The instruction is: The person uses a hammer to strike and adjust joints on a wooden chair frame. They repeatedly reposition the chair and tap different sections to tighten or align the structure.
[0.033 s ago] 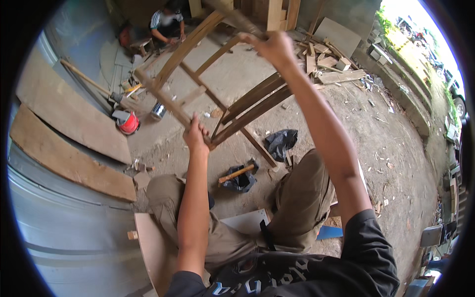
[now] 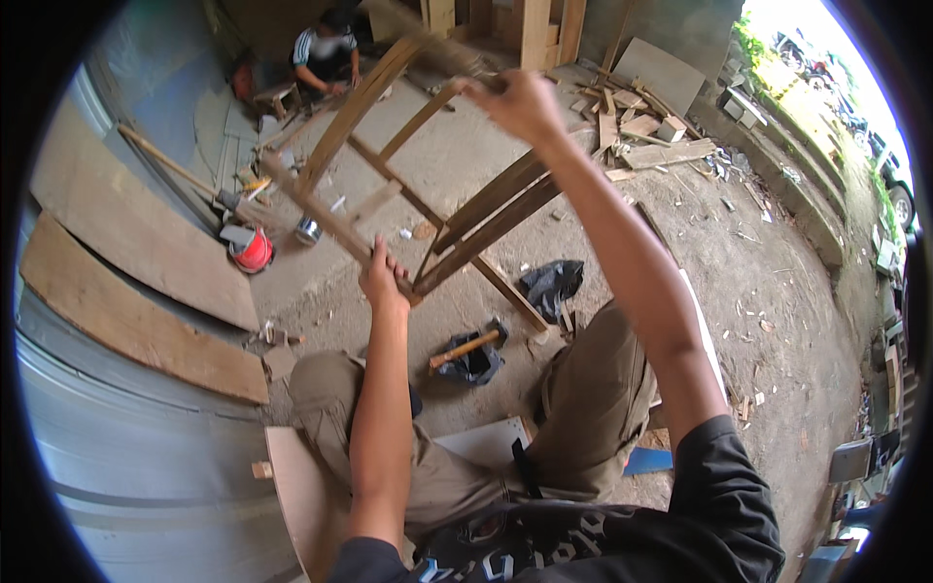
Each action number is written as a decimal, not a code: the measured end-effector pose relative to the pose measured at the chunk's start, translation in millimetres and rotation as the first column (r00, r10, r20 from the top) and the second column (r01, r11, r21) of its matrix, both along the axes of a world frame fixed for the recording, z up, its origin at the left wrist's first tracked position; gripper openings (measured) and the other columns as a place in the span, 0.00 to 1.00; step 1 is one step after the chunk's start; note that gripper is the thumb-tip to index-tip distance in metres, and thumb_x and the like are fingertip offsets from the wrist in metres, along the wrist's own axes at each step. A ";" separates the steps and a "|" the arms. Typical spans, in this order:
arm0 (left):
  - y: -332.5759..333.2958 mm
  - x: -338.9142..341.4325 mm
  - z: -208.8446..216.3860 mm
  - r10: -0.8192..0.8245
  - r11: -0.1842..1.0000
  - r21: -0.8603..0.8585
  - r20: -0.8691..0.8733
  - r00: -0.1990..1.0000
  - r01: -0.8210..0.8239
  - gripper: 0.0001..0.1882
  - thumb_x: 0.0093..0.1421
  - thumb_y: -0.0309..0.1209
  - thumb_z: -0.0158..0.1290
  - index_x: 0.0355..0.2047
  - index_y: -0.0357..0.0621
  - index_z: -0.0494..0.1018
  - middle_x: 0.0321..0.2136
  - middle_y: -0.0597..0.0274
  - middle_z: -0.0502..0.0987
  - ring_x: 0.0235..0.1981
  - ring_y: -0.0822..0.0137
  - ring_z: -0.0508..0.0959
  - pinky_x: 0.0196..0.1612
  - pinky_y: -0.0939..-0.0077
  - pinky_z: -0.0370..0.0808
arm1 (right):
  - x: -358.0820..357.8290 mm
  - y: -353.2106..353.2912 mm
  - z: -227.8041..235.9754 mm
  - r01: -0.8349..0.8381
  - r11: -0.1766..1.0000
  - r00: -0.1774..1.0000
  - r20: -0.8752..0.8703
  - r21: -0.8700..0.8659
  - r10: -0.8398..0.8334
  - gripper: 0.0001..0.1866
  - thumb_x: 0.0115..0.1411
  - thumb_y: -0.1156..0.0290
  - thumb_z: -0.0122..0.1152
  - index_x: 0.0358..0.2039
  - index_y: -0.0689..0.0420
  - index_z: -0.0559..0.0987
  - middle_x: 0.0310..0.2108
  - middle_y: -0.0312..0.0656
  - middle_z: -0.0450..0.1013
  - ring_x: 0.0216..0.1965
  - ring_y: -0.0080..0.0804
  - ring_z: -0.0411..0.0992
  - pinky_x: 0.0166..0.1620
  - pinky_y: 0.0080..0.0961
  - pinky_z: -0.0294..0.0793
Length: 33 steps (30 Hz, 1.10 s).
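A wooden chair-like frame (image 2: 494, 231) is raised off the floor in front of me, made of brown rails, slats and crosspieces. My left hand (image 2: 386, 274) is closed round its near left rail at a corner. At the far upper corner my right hand (image 2: 522, 105) grips another rail, which is blurred by motion. Below the frame, a hammer (image 2: 468, 348) with a wooden handle lies across an open black plastic bag (image 2: 478, 367). A second black bag (image 2: 552, 285) sits just beyond it on the ground.
Two large boards (image 2: 136, 301) lean at the left wall. A red bucket (image 2: 253, 251) and a metal can (image 2: 307, 231) stand near them. Wood scraps (image 2: 632, 121) are heaped at the far right. Farther back, another person (image 2: 326, 53) crouches at low work.
My right hand has shifted slightly left and down. The frame has moved a little left with it. Both hands keep their grip.
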<state>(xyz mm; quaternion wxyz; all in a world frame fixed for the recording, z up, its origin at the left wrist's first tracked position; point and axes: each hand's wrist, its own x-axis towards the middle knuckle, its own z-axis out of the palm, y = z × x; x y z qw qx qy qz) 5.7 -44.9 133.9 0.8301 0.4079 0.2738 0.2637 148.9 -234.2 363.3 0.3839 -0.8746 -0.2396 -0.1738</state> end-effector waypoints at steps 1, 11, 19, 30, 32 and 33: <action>-7.8 -1.4 1.1 0.042 0.995 -0.088 -0.031 0.999 -0.045 0.16 0.62 0.45 0.56 0.23 0.58 0.64 0.15 0.79 0.58 0.16 0.79 0.59 0.24 0.79 0.60 | -2.3 8.6 -0.2 -0.053 0.997 0.996 0.062 -0.059 0.057 0.35 0.56 0.34 0.58 0.18 0.59 0.79 0.18 0.40 0.75 0.16 0.30 0.69 0.23 0.34 0.71; 37.6 -10.5 1.6 0.074 0.943 -0.325 0.394 0.916 0.064 0.18 0.63 0.43 0.54 0.21 0.56 0.60 0.15 0.76 0.56 0.16 0.76 0.58 0.23 0.78 0.62 | 15.2 -3.0 76.0 -0.567 0.805 0.822 -0.056 -0.174 0.567 0.50 0.62 0.32 0.06 0.60 0.52 0.70 0.64 0.48 0.61 0.68 0.46 0.53 0.70 0.47 0.48; 22.1 -7.2 -48.0 0.163 0.801 -0.588 0.394 0.904 0.112 0.19 0.62 0.34 0.51 0.16 0.56 0.58 0.12 0.78 0.55 0.15 0.78 0.58 0.21 0.81 0.62 | 13.5 96.9 -10.5 -0.656 0.641 0.696 -0.009 0.399 0.718 0.49 0.63 0.32 0.09 0.61 0.57 0.68 0.65 0.49 0.59 0.69 0.42 0.49 0.70 0.42 0.45; 2.9 -6.9 -44.1 0.106 0.714 -0.648 0.473 0.874 0.264 0.15 0.63 0.34 0.49 0.19 0.55 0.59 0.13 0.78 0.56 0.15 0.80 0.60 0.22 0.83 0.64 | -86.3 118.8 -96.7 -0.234 0.597 0.588 -0.378 0.767 0.715 0.38 0.66 0.36 0.41 0.29 0.65 0.74 0.20 0.44 0.72 0.20 0.28 0.72 0.23 0.27 0.70; -3.6 -5.6 -51.3 0.092 0.673 -0.687 0.446 0.890 0.274 0.16 0.64 0.34 0.48 0.19 0.55 0.59 0.13 0.79 0.56 0.14 0.81 0.59 0.20 0.85 0.62 | -85.4 121.3 -104.5 -0.255 0.650 0.698 -0.329 0.716 0.636 0.38 0.65 0.35 0.40 0.27 0.64 0.73 0.13 0.39 0.66 0.13 0.25 0.66 0.18 0.26 0.64; -11.9 -2.4 -55.7 0.087 0.669 -0.698 0.416 0.905 0.257 0.17 0.64 0.34 0.48 0.18 0.56 0.58 0.13 0.79 0.56 0.14 0.81 0.59 0.21 0.86 0.64 | -85.1 122.2 -108.8 -0.263 0.676 0.747 -0.298 0.688 0.594 0.38 0.65 0.35 0.40 0.26 0.64 0.72 0.10 0.36 0.63 0.09 0.24 0.62 0.15 0.25 0.60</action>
